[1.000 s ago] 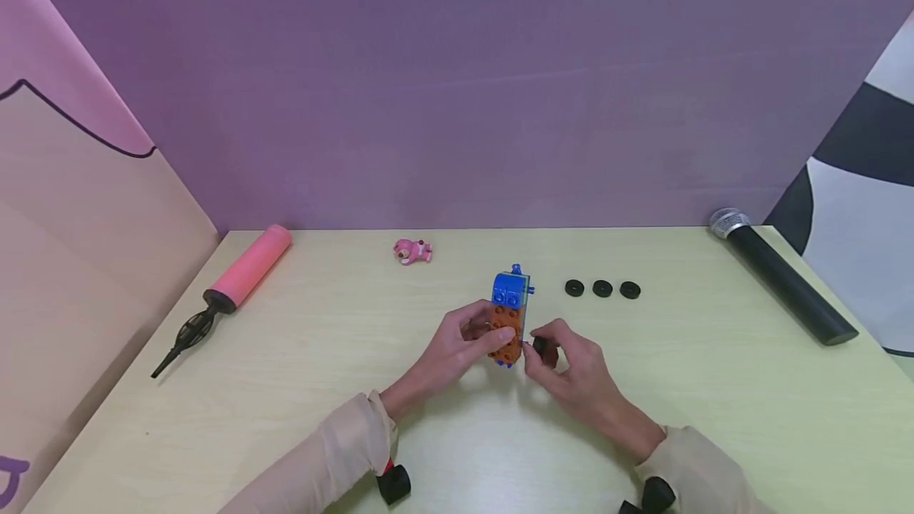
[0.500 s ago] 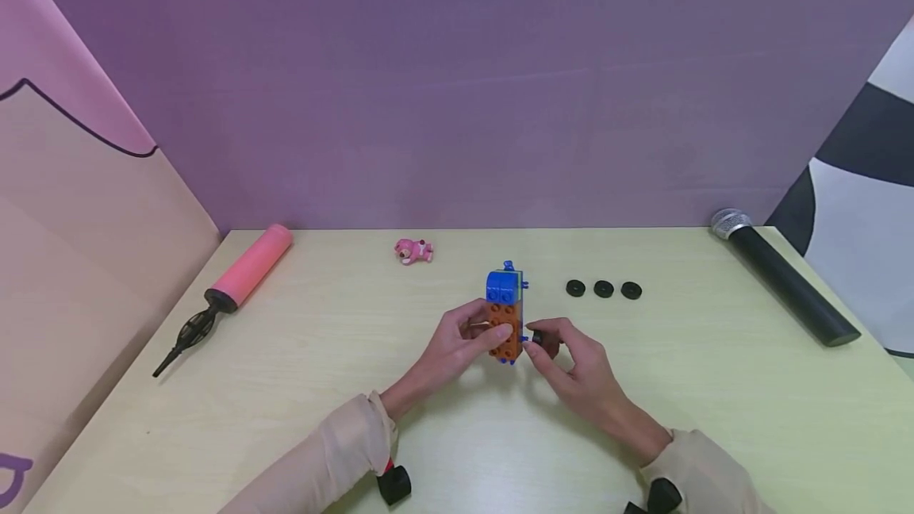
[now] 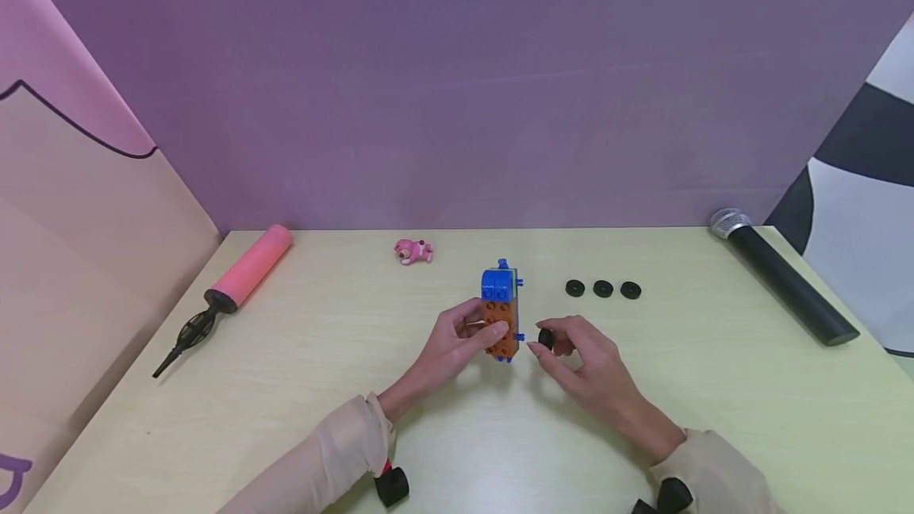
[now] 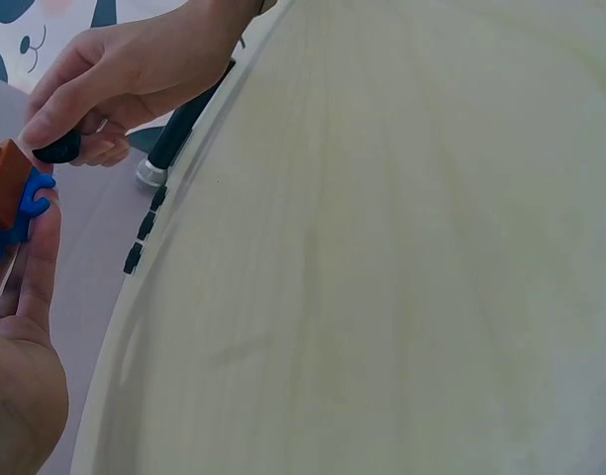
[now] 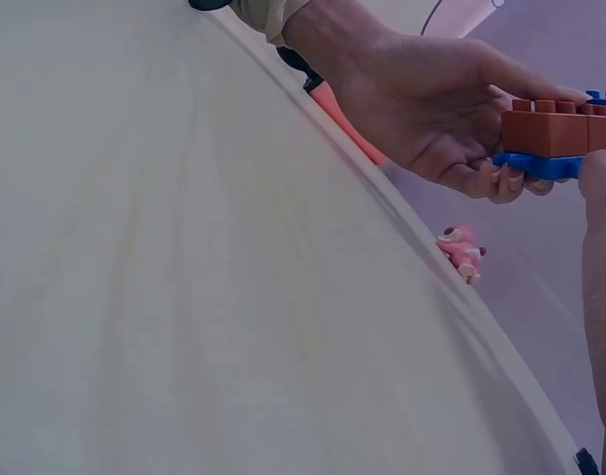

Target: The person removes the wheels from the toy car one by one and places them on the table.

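Observation:
My left hand (image 3: 451, 347) grips a toy brick car (image 3: 500, 312) between thumb and fingers, raised over the table. The car has an orange studded block, a blue block at its far end, and a blue base with axle stubs jutting from its right side. Just right of it, my right hand (image 3: 581, 351) pinches a small black wheel (image 3: 546, 338), a short gap away from the near axle stub. In the left wrist view the wheel (image 4: 58, 148) is close beside the orange block (image 4: 4, 183). The right wrist view shows the car's orange block (image 5: 546, 134) above its blue base.
Three more black wheels (image 3: 603, 289) lie in a row behind my right hand. A pink bear figure (image 3: 413, 251) lies at the back of the pale table (image 3: 321, 300). At far left is a pink hand pump (image 3: 250, 268); at far right, a black microphone (image 3: 785, 280).
My right hand has drawn the wheel rightward, away from the car's side, so the near axle stub now shows. My left hand has shifted the car slightly left.

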`<action>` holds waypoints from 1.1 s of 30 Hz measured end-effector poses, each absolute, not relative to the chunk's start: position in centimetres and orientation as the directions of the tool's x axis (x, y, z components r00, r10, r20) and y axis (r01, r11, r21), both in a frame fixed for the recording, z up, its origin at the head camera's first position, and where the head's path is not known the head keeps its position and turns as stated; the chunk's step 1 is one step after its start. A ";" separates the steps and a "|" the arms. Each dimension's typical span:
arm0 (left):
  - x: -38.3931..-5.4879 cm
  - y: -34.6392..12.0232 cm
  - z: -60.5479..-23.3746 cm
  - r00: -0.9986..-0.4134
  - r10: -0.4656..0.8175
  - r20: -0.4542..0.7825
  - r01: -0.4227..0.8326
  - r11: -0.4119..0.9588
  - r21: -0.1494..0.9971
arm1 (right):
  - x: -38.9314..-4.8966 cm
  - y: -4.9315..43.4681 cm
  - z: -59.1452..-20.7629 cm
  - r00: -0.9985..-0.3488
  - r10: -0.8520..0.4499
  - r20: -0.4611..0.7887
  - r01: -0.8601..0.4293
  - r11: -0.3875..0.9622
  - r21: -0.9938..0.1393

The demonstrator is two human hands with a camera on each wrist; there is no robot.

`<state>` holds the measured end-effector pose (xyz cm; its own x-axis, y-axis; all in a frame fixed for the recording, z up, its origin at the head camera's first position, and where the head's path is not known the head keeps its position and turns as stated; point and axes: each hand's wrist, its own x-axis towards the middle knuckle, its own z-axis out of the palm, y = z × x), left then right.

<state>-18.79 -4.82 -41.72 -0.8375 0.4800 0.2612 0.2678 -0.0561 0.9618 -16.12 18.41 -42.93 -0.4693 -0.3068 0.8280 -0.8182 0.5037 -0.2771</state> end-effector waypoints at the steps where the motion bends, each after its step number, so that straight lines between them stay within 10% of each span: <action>1: -18.8 -4.8 -41.7 -0.838 0.479 0.260 0.267 -0.055 0.962 | -16.1 18.5 -42.9 -0.466 -0.312 0.828 -0.817 0.511 -0.267; 33: -18.9 -5.0 -41.9 -0.856 0.461 0.233 0.229 -0.064 0.971 | -17.2 22.8 -42.5 -0.532 -0.244 0.811 -0.686 0.685 -0.244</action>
